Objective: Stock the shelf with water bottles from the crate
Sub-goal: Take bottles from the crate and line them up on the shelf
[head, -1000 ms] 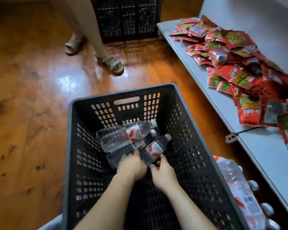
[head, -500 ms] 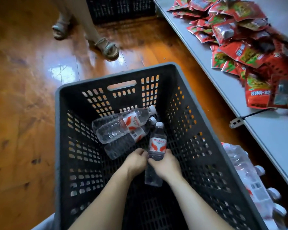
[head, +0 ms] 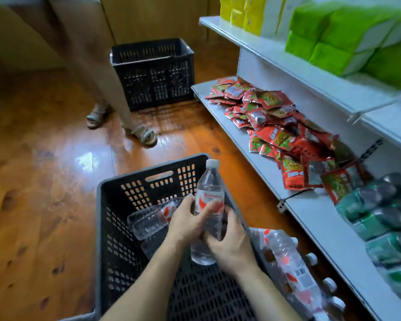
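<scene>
Together, both hands [head: 208, 230] grip 1 upright water bottle [head: 209, 193] above the crate [head: 107, 228].

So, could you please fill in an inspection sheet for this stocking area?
Surface: lower shelf, bare strip at front.
Job's things: water bottle upright above black crate; more bottles lying inside.
Clutter: red snack packets, green bottle packs, wrapped bottle pack on floor.
Grippers: left hand and right hand grip the bottle.
Cables: nothing seen.
Surroundings: second crate, person standing.
</scene>
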